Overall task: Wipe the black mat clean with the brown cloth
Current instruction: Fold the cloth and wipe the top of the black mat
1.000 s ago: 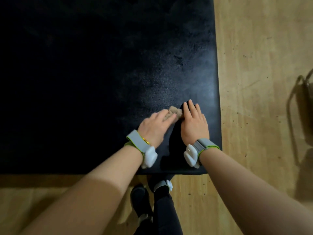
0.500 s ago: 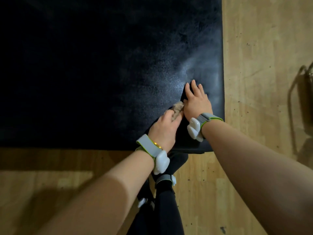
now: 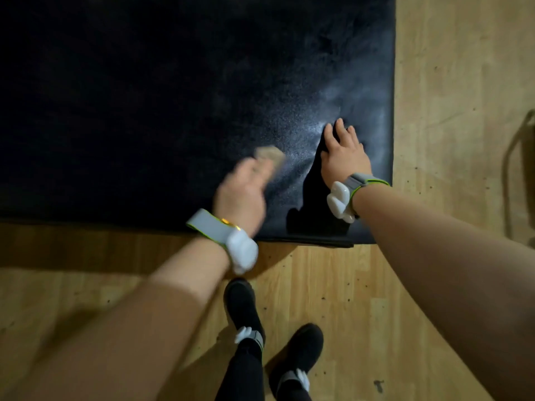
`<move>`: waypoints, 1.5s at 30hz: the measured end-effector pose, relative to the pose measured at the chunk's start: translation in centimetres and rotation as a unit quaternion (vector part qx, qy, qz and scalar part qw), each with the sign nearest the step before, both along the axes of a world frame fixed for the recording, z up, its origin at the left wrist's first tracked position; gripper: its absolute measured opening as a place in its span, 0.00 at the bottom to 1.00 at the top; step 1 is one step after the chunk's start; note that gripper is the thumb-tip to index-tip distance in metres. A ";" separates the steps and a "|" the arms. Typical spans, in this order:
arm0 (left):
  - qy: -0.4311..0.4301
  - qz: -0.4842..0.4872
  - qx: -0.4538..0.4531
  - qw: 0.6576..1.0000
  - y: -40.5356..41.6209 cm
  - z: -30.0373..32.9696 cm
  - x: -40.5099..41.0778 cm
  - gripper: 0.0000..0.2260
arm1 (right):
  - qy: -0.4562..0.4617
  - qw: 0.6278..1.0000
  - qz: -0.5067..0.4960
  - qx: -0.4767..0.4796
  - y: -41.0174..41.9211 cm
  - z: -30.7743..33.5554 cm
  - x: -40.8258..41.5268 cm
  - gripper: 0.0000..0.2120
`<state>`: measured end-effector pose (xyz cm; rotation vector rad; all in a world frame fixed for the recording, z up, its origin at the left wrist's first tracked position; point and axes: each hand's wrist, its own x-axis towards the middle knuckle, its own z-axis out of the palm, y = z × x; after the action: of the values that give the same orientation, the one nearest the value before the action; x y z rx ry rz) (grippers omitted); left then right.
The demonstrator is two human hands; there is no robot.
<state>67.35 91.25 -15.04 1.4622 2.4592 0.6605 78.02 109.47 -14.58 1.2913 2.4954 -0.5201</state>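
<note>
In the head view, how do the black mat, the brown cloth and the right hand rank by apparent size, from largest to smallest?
1. black mat, which fills most of the upper picture.
2. right hand, resting flat on the mat.
3. brown cloth, blurred and partly hidden under the left hand, so its full size is unsure.

I see the mat (image 3: 144, 111) lying on the floor (image 3: 463, 82), and it covers the far and left part of the view. Its right edge and its near edge meet in a corner at the near right. My right hand (image 3: 344, 153) rests on the mat close to this corner, just inside the right edge. My left hand (image 3: 241, 192) is on the mat to the left of the right hand, near the near edge, and apart from it. The cloth (image 3: 269, 156) is under the fingers of the left hand, on their far side. My 2 feet (image 3: 243, 305) stand on the floor before the near edge of the mat.
</note>
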 end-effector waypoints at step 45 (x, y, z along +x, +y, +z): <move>0.089 -0.200 -0.046 0.975 7.4 1.6 17.1 0.13 | 0.070 0.978 0.000 -0.199 1.8 5.2 14.9 0.34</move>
<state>84.40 98.70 -13.40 1.9727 2.1727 0.3429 92.97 111.30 -9.34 1.1296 2.3309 -1.0788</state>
